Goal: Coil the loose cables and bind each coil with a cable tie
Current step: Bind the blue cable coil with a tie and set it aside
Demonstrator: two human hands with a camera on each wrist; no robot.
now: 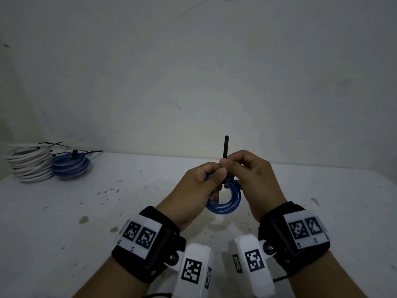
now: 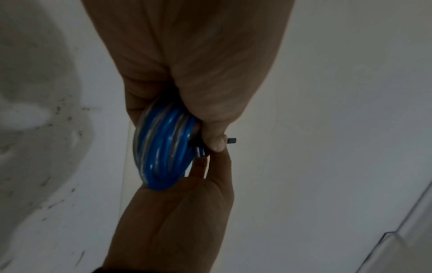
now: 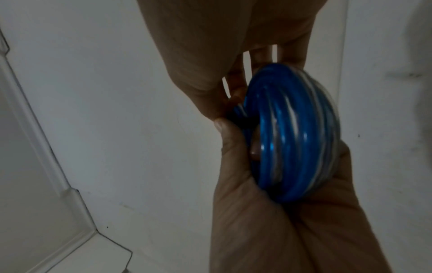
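A small blue cable coil (image 1: 224, 204) hangs above the white table (image 1: 90, 207) at the centre. My left hand (image 1: 214, 179) grips the coil's upper left side, thumb on top. My right hand (image 1: 227, 163) pinches a black cable tie (image 1: 226, 147) whose tail sticks straight up above the coil. The left wrist view has the coil (image 2: 163, 147) edge-on, with the tie's tip (image 2: 231, 140) poking out past the right hand's thumb. In the right wrist view the coil (image 3: 292, 138) lies against my right palm, and the tie (image 3: 240, 120) is a dark band at my thumb.
At the table's back left sit a stack of white cable coils (image 1: 30, 164) and a blue coil (image 1: 71, 166), each with a black tie around it. A plain wall rises right behind the table.
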